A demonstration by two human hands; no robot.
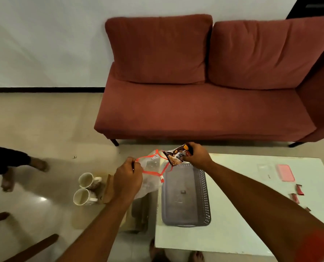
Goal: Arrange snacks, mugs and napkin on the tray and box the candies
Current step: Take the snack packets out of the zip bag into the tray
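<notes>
Overhead, head view, looking down past both bare forearms. Left hand [128,178] is closed in a pinching grip on the red-trimmed mouth of a clear plastic bag [151,174], holding it up in the air off the left edge of the worktop [233,214]; the bag's mouth gapes open toward the right hand. Right hand [198,153] pinches the top end of a dark snack packet [176,156] between fingers and thumb; the packet's lower end sits at the bag's opening, whether just inside or just clear of it I cannot tell. Both hang above the far left corner of the grey perforated tray [206,195], which lies flat on the pale worktop near its left edge; only one small item shows on its floor, too small to identify. On the worktop's right side: a clear box [265,170] with a pink lid [285,173] lying just beside it, apart from it, and nearer the camera a few red-wrapped candies [299,190] scattered loose, partly hidden behind the right forearm. Two white mugs [85,189] stand upright on the floor left of the worktop, side by side, touching or nearly so. Just right of them a brown paper item [108,188], blurred, partly behind the left hand. Red sofa [204,82] against the far wall. Another person's bare feet [23,173] at the left edge of the floor.
</notes>
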